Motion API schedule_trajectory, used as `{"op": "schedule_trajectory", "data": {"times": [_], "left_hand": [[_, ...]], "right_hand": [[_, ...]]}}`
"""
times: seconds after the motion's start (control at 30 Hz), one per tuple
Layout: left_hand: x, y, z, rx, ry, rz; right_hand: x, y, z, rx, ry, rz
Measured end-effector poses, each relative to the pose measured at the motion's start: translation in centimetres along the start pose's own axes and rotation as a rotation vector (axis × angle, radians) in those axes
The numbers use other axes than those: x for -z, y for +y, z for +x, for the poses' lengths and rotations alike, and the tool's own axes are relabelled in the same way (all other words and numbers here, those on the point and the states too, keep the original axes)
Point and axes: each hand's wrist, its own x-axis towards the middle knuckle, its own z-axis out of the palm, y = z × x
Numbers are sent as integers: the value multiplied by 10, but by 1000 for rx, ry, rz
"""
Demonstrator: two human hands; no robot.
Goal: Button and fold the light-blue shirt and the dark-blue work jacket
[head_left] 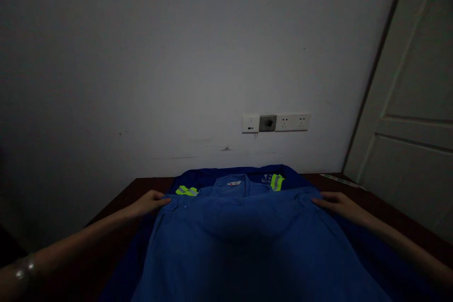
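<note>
A light blue work shirt (pixel 244 217) is spread out in front of me, its collar at the far end with a small white label inside. My left hand (pixel 153 202) pinches the shirt near its left shoulder corner, thumb on top. At the opposite shoulder corner, my right hand (pixel 338 205) grips the cloth the same way. Beneath lies a darker blue garment (pixel 226 172) with yellow-green reflective strips, one showing on each side of the collar. A shadow covers the shirt's lower middle.
The dark reddish-brown table (pixel 123 198) meets a pale wall (pixel 177 80). A row of sockets (pixel 292 122) sits on that wall. A thin printed strip (pixel 342 181) lies at the table's back right, near a white panelled door (pixel 414 118).
</note>
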Motion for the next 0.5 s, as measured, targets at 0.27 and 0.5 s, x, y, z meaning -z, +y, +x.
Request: {"op": "schedule_trajectory", "data": {"times": [0.27,0.5], "left_hand": [[-21,-31,49,-31,59,91],[-16,-19,66,-139,173,223]], "right_hand": [[-42,52,50,54,-7,6],[-43,71,58,64,160,-141]]}}
